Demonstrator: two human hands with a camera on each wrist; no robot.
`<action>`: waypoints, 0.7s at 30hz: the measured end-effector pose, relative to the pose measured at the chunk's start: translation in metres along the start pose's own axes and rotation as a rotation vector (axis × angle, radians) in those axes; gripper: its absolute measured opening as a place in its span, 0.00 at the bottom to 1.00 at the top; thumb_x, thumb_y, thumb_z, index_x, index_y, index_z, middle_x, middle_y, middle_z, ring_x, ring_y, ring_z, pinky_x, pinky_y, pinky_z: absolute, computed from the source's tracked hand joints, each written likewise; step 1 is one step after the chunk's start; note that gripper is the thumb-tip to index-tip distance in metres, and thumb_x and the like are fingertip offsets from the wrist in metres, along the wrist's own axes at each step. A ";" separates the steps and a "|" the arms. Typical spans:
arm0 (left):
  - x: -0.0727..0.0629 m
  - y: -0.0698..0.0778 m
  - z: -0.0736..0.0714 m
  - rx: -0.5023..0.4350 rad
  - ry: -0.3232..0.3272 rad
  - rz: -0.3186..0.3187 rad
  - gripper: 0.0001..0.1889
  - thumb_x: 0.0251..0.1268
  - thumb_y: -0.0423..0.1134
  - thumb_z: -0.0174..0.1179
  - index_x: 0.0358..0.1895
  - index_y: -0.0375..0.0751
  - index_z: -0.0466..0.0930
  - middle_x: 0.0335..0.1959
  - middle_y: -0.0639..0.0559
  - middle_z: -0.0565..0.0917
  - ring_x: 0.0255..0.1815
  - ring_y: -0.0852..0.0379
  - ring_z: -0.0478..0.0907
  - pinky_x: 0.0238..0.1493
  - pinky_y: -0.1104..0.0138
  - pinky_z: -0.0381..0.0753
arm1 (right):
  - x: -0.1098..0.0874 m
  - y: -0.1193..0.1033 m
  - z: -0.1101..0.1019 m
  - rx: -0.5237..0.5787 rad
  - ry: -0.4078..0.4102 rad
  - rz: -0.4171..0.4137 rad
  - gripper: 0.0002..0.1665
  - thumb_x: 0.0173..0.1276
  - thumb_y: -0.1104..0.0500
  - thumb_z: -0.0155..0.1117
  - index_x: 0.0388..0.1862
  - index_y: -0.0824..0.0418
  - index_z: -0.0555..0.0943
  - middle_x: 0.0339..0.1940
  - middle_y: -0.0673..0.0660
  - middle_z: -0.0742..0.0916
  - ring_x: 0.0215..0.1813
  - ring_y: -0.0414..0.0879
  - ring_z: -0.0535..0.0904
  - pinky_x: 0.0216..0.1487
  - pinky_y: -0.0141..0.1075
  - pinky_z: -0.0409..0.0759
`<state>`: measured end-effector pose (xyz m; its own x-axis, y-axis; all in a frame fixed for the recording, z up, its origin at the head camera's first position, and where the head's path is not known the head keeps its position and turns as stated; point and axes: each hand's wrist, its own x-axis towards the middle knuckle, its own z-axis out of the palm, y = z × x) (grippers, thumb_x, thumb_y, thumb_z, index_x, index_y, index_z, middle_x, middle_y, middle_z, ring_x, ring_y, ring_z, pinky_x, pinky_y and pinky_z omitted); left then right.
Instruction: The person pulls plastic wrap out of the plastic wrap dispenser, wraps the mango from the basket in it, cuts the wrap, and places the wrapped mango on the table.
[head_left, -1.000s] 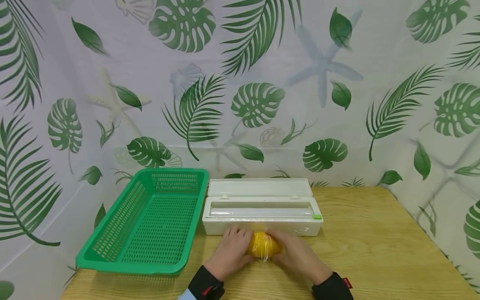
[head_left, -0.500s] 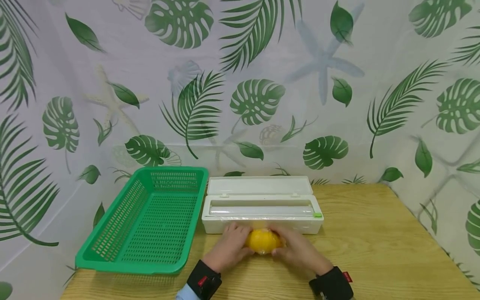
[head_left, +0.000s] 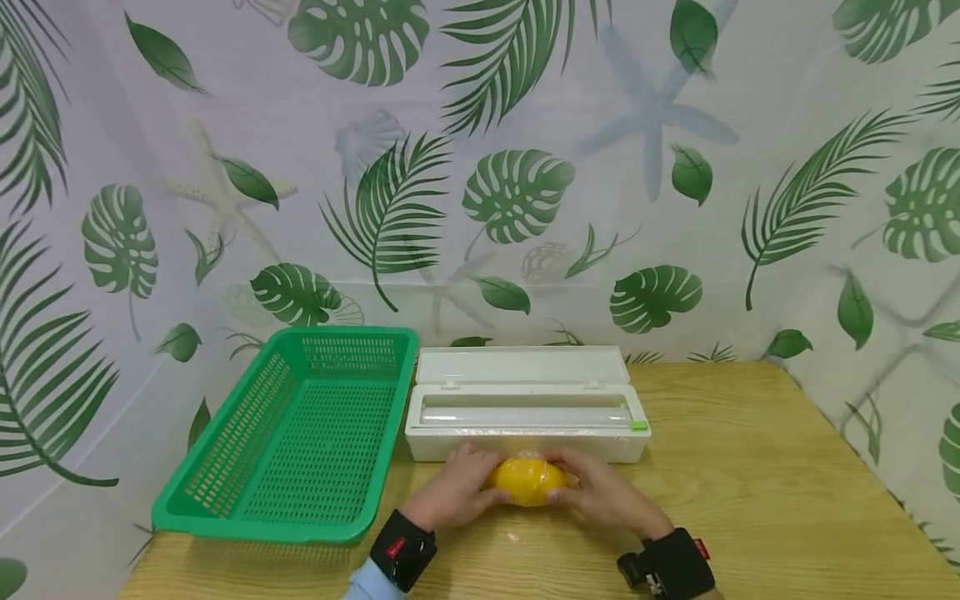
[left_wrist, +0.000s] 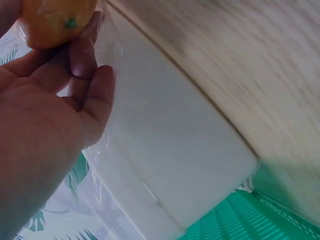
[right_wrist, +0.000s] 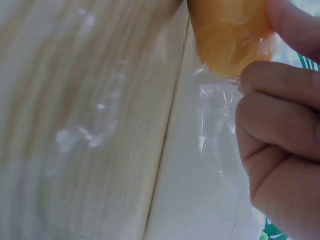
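A yellow-orange citrus fruit point(head_left: 528, 481) sits between both hands in front of the white cling film dispenser point(head_left: 525, 446). Clear cling film point(right_wrist: 215, 125) covers it and stretches towards the dispenser. From the left, my left hand point(head_left: 457, 492) grips the fruit with thumb and fingers; the left wrist view shows its green stem end. My right hand point(head_left: 603, 492) holds the opposite end, thumb in front, fingers behind. In the right wrist view, the right hand's lower fingers are curled beside the film. The fruit's underside is hidden.
A green perforated basket point(head_left: 367, 500) stands left of the dispenser. The dispenser's lid point(head_left: 525, 365) is raised at the back, with a film roll point(head_left: 525, 415) inside and a green slider point(head_left: 638, 426) at its right end. Bare wooden table point(head_left: 750, 467) extends to the right.
The fruit has turned between the hands and now shows a wider oval side, with less loose film in front. Both hands keep their hold. The head view has shifted slightly.
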<state>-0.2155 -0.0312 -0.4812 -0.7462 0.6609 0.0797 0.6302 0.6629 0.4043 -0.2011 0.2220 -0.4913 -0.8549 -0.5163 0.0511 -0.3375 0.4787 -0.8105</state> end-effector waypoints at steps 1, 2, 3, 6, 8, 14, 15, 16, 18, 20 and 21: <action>0.000 0.000 -0.001 -0.006 -0.009 0.000 0.21 0.67 0.49 0.63 0.58 0.42 0.78 0.48 0.55 0.84 0.46 0.58 0.67 0.54 0.63 0.65 | 0.000 0.000 0.000 0.001 -0.005 -0.001 0.25 0.70 0.55 0.64 0.63 0.63 0.75 0.63 0.61 0.80 0.67 0.61 0.73 0.65 0.54 0.71; 0.000 0.000 -0.002 -0.013 -0.020 -0.002 0.21 0.68 0.49 0.62 0.59 0.42 0.78 0.48 0.55 0.84 0.46 0.58 0.67 0.54 0.63 0.65 | 0.000 0.000 -0.001 0.002 -0.010 -0.002 0.25 0.70 0.54 0.64 0.63 0.64 0.75 0.62 0.61 0.80 0.67 0.61 0.73 0.65 0.53 0.71; 0.000 0.000 -0.002 -0.021 -0.031 -0.008 0.22 0.69 0.49 0.61 0.60 0.42 0.77 0.48 0.55 0.84 0.46 0.59 0.66 0.54 0.63 0.65 | 0.000 0.000 -0.001 0.006 -0.015 -0.005 0.25 0.71 0.54 0.63 0.63 0.64 0.75 0.62 0.62 0.80 0.66 0.61 0.74 0.65 0.53 0.71; 0.000 0.001 -0.004 -0.044 -0.049 -0.022 0.24 0.70 0.49 0.60 0.63 0.41 0.76 0.49 0.55 0.84 0.46 0.59 0.67 0.53 0.63 0.65 | 0.000 0.001 -0.002 0.008 -0.028 -0.013 0.26 0.72 0.53 0.61 0.63 0.66 0.75 0.62 0.62 0.81 0.66 0.61 0.74 0.65 0.54 0.71; 0.000 0.001 -0.004 -0.071 -0.055 -0.042 0.26 0.70 0.49 0.60 0.65 0.40 0.73 0.51 0.53 0.83 0.47 0.58 0.67 0.53 0.62 0.67 | 0.000 0.002 -0.002 0.014 -0.031 -0.013 0.27 0.72 0.53 0.61 0.64 0.67 0.75 0.62 0.63 0.81 0.66 0.61 0.74 0.65 0.54 0.71; -0.001 0.002 -0.006 -0.128 -0.032 -0.084 0.27 0.67 0.51 0.64 0.61 0.40 0.70 0.52 0.48 0.82 0.49 0.56 0.70 0.57 0.59 0.70 | -0.001 0.003 -0.003 0.095 -0.041 0.026 0.28 0.71 0.54 0.63 0.64 0.67 0.72 0.64 0.65 0.78 0.68 0.63 0.72 0.65 0.52 0.71; -0.001 0.002 -0.006 -0.126 -0.032 -0.082 0.26 0.67 0.51 0.64 0.60 0.41 0.70 0.51 0.50 0.82 0.48 0.57 0.70 0.57 0.60 0.71 | -0.001 0.002 -0.004 0.115 -0.045 0.036 0.28 0.71 0.54 0.63 0.64 0.67 0.72 0.64 0.65 0.78 0.68 0.63 0.71 0.65 0.51 0.72; -0.001 0.002 -0.006 -0.123 -0.034 -0.081 0.25 0.66 0.51 0.64 0.59 0.43 0.70 0.50 0.51 0.82 0.47 0.58 0.70 0.55 0.61 0.71 | -0.001 0.002 -0.004 0.131 -0.049 0.046 0.28 0.71 0.54 0.64 0.64 0.67 0.71 0.64 0.66 0.77 0.68 0.63 0.71 0.65 0.51 0.72; -0.001 0.001 -0.006 -0.124 -0.039 -0.073 0.24 0.64 0.51 0.66 0.57 0.45 0.72 0.47 0.54 0.82 0.46 0.59 0.69 0.53 0.63 0.71 | -0.002 0.002 -0.005 0.150 -0.052 0.054 0.28 0.71 0.55 0.64 0.64 0.67 0.71 0.65 0.66 0.77 0.69 0.64 0.70 0.66 0.52 0.72; -0.002 0.000 -0.006 -0.117 -0.044 -0.071 0.25 0.61 0.52 0.68 0.57 0.47 0.72 0.48 0.56 0.82 0.46 0.60 0.68 0.51 0.64 0.71 | -0.003 0.001 -0.005 0.151 -0.050 0.051 0.27 0.71 0.55 0.65 0.63 0.67 0.71 0.64 0.66 0.77 0.69 0.66 0.69 0.66 0.55 0.70; -0.003 0.000 -0.006 -0.118 -0.043 -0.064 0.27 0.60 0.52 0.70 0.58 0.47 0.72 0.48 0.56 0.82 0.46 0.60 0.68 0.51 0.64 0.72 | -0.004 0.001 -0.005 0.139 -0.048 0.045 0.27 0.70 0.55 0.65 0.63 0.66 0.72 0.64 0.66 0.77 0.69 0.66 0.69 0.67 0.56 0.70</action>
<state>-0.2147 -0.0347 -0.4762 -0.7727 0.6347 0.0120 0.5501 0.6601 0.5114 -0.2001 0.2283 -0.4894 -0.8472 -0.5312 -0.0123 -0.2385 0.4008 -0.8846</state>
